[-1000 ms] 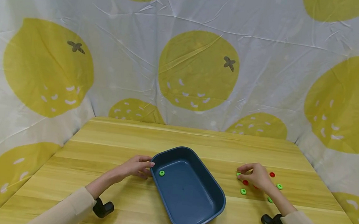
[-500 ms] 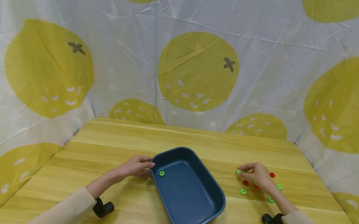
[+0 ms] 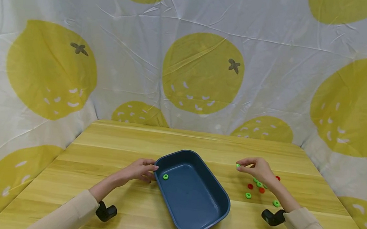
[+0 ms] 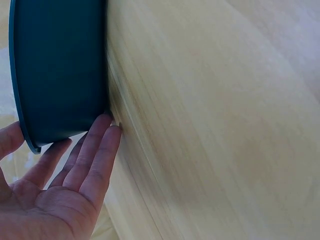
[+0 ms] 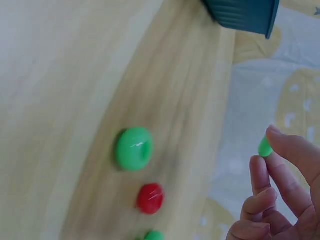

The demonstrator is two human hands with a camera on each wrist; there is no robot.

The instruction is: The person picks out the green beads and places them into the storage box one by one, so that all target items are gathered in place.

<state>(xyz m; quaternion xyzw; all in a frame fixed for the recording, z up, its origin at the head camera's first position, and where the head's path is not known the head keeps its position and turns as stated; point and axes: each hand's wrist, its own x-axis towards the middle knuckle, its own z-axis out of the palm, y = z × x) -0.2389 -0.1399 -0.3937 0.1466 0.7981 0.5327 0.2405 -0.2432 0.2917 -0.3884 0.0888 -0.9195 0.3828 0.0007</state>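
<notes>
A dark blue rectangular plastic tub stands slantwise on the wooden table, a small green ring lying inside near its far left corner. My left hand holds that corner, thumb at the rim and the other fingers along the outer wall. Between right of the tub and the loose rings, my right hand pinches another green ring with thumb and fingertip, raised above the table. Beneath the right hand and forearm lie several green rings and red rings, some partly hidden.
The wooden table ends at a hanging cloth printed with yellow lemons, which also lines both sides. A black camera mount sits at the left wrist, another mount at the right.
My right hand has lifted the pinched green ring and moved up and left, uncovering more rings under it. The left hand and the tub stay in place.
</notes>
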